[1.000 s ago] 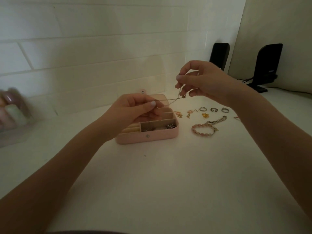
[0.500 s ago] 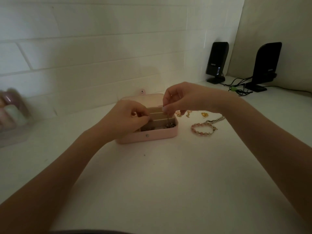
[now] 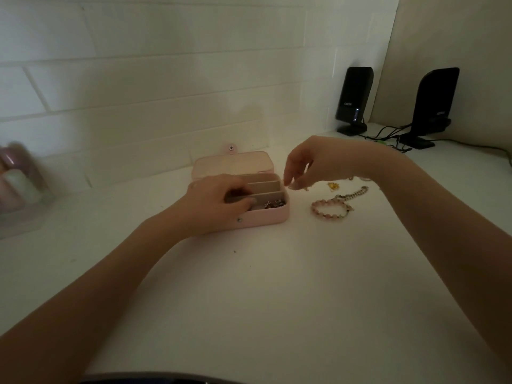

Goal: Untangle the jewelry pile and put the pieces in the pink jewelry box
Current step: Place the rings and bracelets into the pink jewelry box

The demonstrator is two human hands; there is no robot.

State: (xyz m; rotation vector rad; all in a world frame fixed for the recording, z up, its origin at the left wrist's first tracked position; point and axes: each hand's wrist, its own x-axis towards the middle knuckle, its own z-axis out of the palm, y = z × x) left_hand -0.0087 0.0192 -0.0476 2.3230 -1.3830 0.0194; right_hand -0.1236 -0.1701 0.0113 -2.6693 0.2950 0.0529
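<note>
Moved: right hand (image 3: pixel 321 162) is withdrawn rightward off the pink jewelry box (image 3: pixel 263 217), fingers loose, nothing held.
Left hand (image 3: pixel 213 203): fingers are curled into the box; grip cannot be told.
Writing: speaker (image 3: pixel 353 101) logo is unreadable.

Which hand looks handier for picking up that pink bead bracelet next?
Probably the right hand: it hovers open beside the box, on the same side as the bracelet. The left hand rests on the box, fingers in a compartment, farther away.

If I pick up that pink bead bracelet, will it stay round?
Probably not: the pink bead bracelet looks like separate beads on a strand, so it would likely droop. It seems light. The beads might roll a little if pushed.
</note>
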